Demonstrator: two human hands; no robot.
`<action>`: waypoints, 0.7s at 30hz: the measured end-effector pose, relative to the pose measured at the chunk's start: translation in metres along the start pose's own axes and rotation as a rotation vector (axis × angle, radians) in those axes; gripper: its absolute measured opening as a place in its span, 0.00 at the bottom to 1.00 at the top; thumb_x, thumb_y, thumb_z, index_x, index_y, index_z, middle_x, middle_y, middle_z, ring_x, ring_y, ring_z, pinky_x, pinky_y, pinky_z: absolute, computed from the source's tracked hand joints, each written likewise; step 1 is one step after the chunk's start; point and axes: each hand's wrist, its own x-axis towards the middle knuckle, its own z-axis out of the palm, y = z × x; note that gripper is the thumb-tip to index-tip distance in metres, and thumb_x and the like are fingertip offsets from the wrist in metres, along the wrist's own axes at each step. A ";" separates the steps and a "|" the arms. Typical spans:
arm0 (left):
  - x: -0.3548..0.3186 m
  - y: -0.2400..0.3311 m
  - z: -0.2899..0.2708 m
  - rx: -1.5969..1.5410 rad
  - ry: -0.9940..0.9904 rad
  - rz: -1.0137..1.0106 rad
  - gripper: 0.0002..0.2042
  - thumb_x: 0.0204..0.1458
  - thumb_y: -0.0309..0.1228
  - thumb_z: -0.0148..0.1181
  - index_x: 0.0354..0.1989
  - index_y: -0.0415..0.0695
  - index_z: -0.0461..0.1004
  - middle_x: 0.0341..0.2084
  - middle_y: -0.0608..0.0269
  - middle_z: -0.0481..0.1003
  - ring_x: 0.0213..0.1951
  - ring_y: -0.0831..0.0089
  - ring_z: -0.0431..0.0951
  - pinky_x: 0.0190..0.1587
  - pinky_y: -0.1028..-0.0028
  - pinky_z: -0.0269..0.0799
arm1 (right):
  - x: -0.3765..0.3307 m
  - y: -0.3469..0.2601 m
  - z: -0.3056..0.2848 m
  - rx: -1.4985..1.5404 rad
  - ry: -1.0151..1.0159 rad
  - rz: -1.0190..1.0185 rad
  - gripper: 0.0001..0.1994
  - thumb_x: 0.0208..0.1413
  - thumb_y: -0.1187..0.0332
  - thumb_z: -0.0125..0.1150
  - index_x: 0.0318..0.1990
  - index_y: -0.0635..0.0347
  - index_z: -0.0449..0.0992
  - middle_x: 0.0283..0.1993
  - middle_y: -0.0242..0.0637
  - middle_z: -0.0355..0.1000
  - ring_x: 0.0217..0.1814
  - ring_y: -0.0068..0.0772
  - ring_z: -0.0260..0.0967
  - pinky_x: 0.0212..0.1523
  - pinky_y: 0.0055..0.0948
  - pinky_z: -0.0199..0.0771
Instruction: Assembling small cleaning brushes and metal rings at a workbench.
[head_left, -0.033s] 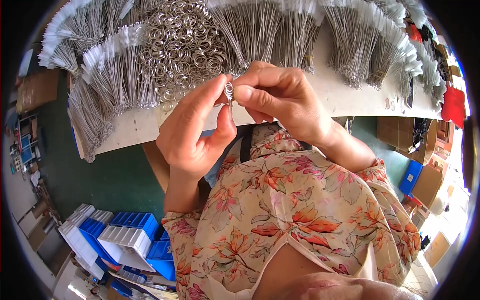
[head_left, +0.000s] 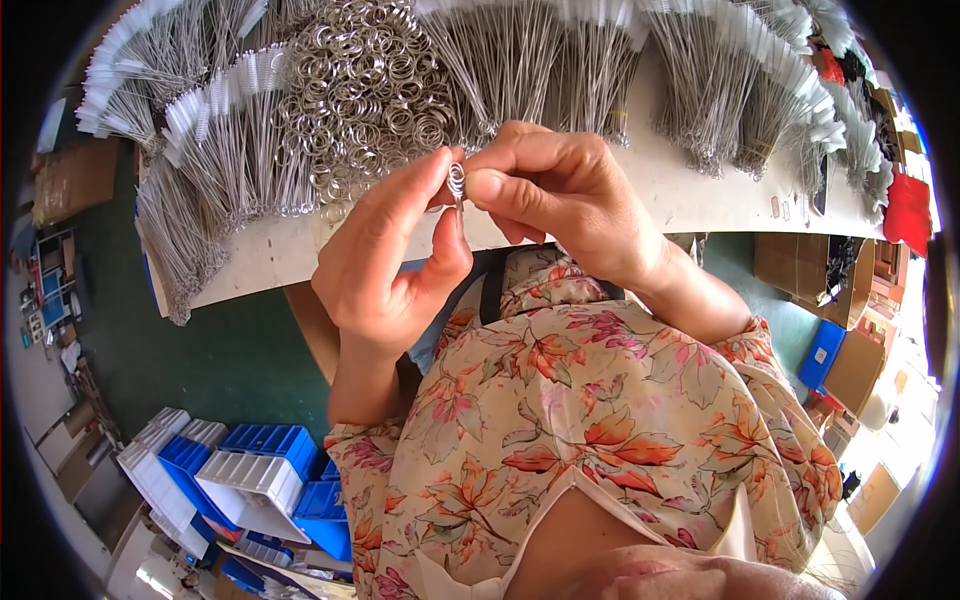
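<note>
A small metal split ring [head_left: 457, 180] is pinched between the fingertips of both hands, held up just above the near edge of the pale worktable [head_left: 700, 195]. The left hand [head_left: 385, 270] and right hand [head_left: 560, 190] both close on it. A heap of loose rings [head_left: 365, 85] and bundles of wire [head_left: 215, 160] lie on the table beyond.

2 bare hands — the left hand [head_left: 385, 265] and right hand [head_left: 560, 190] — pinch 1 small silver metal ring [head_left: 457, 180]. Loose silver split rings [head_left: 370, 85] in the pile — too many to count.
</note>
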 end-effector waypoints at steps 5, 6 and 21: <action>-0.002 -0.008 -0.003 -0.089 -0.009 -0.033 0.14 0.41 0.15 0.57 0.40 0.32 0.73 0.34 0.49 0.76 0.32 0.67 0.78 0.33 0.75 0.75 | 0.008 0.002 -0.010 -0.140 -0.035 -0.012 0.08 0.52 0.68 0.60 0.35 0.64 0.77 0.28 0.31 0.71 0.25 0.15 0.64 0.25 0.16 0.66; -0.001 -0.006 -0.005 -0.179 -0.043 -0.117 0.14 0.40 0.15 0.57 0.40 0.32 0.73 0.34 0.49 0.76 0.32 0.67 0.78 0.33 0.76 0.75 | 0.009 0.000 -0.013 -0.176 -0.066 0.000 0.08 0.51 0.68 0.61 0.34 0.64 0.77 0.25 0.30 0.72 0.24 0.15 0.64 0.24 0.16 0.66; -0.013 0.004 0.001 -0.303 -0.001 -0.162 0.16 0.42 0.13 0.53 0.44 0.27 0.69 0.37 0.45 0.73 0.38 0.64 0.77 0.39 0.74 0.76 | 0.003 0.004 -0.014 -0.106 -0.124 0.042 0.08 0.51 0.68 0.61 0.33 0.64 0.76 0.25 0.28 0.70 0.24 0.14 0.64 0.25 0.16 0.66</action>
